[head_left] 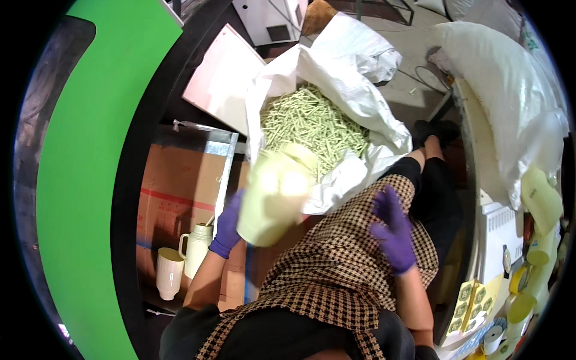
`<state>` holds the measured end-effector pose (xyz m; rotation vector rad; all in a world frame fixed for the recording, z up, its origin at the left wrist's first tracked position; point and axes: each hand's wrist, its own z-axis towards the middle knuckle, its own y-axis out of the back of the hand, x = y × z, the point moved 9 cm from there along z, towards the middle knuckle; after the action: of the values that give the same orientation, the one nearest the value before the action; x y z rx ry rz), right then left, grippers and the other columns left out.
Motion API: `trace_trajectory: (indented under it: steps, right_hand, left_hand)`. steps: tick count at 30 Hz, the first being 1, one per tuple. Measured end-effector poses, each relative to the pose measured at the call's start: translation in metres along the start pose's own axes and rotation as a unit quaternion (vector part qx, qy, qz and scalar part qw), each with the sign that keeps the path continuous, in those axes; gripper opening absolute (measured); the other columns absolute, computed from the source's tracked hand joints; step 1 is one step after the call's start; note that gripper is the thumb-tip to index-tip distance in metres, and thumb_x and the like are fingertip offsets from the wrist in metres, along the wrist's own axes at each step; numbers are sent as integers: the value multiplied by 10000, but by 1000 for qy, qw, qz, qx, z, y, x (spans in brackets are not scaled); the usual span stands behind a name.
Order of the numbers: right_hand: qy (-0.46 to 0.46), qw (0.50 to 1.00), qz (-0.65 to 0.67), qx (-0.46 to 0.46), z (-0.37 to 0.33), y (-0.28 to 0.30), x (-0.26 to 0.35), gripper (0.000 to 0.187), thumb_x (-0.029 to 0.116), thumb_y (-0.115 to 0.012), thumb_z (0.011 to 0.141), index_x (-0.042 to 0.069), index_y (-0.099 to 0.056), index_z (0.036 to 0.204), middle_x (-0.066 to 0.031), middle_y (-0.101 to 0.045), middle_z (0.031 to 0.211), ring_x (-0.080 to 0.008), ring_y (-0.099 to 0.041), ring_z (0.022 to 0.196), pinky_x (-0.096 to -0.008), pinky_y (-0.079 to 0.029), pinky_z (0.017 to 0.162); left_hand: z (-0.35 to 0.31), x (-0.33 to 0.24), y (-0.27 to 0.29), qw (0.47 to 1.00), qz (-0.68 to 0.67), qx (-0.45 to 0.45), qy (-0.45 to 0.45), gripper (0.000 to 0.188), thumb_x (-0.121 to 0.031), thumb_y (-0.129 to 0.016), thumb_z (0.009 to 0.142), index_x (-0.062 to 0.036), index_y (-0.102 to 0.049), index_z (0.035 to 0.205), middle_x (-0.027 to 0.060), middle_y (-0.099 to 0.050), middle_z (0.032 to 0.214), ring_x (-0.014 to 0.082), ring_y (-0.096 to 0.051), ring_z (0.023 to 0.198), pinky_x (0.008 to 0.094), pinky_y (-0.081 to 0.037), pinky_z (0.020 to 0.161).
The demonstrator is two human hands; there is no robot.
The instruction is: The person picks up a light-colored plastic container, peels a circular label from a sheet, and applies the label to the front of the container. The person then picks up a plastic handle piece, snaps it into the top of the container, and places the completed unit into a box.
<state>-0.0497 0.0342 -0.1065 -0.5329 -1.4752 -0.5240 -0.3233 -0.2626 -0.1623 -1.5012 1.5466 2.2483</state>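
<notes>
My left hand, in a purple glove, holds a pale yellow-green plastic vessel from its left side. The vessel is tilted and a little blurred, with its narrower end toward the open white sack; most of my left fingers are hidden behind it. The white sack is filled with short pale green plastic sticks. Over my checked apron, my right hand, also in a purple glove, has its fingers spread and nothing in it.
Left of me, a cardboard box stands by a cream jug and a pinkish cup-like vessel. A bright green surface curves along the left. On the right, a bench carries papers, a sticker sheet, tape rolls and a large translucent bag.
</notes>
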Motion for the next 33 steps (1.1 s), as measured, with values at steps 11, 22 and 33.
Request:
trace_trajectory:
  steps: [11, 22, 33]
  right_hand:
    - [244, 951, -169, -87, -30, -43, 42, 1116, 249, -973, 652, -83, -344, 1512, -278, -540, 1386, -425, -566, 1261, -464, -470, 1072]
    - [293, 889, -350, 35, -64, -35, 70, 442, 180, -785, 800, 132, -666, 1222, -116, -628, 1345, -241, -713, 885, -338, -591, 656]
    - [175, 856, -487, 13, -65, -38, -14, 377, 318, -774, 809, 190, -670, 1148, -43, -679, 1065, -243, -703, 742, -360, -546, 569]
  left_hand:
    - [26, -214, -29, 945, 78, 123, -294, 1025, -436, -800, 773, 15, -325, 1561, 234, -363, 1585, 435, -251, 1516, 549, -105, 1261]
    - [31, -244, -79, 935, -1, 3, -356, 988, -490, -937, 600, 4, -522, 1349, 135, -681, 1199, 331, -649, 1152, 599, -218, 1214]
    - [16, -285, -126, 866, 40, 58, -495, 771, -588, -883, 631, -32, -663, 1117, 103, -713, 1147, 318, -691, 1064, 625, -352, 1117]
